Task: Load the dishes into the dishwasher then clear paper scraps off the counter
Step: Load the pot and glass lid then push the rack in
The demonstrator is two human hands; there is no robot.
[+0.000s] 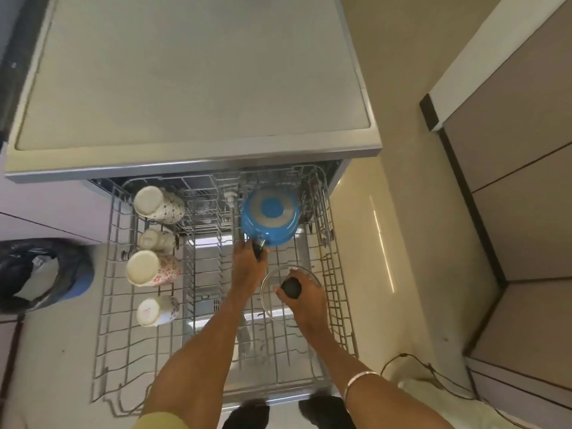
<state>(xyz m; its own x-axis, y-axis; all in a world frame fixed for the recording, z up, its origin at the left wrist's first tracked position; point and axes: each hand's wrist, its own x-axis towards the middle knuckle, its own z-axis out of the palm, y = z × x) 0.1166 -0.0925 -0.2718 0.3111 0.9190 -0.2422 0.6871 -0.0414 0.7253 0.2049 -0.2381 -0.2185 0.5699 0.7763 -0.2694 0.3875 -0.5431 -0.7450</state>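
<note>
Four cups are lying in the pulled-out rack; the left hand is gripping one blue pot's handle, the right hand one glass lid's knob.

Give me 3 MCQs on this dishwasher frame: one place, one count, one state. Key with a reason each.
1. Where in the rack are the cups?
A. along its left side
B. along its right side
C. in the middle row

2. How many cups lie in the rack?
A. two
B. four
C. six

3. What is the right hand doing?
A. hanging idle
B. pressing flat on the counter
C. gripping the dark knob of a glass lid

Key:
1 A: the cups line the left edge, far from the blue pot at the back right.
2 B: four cups lie in one column, front to back.
3 C: its fingers curl round the knob of the glass lid, while the left hand holds the pot's handle.
</note>
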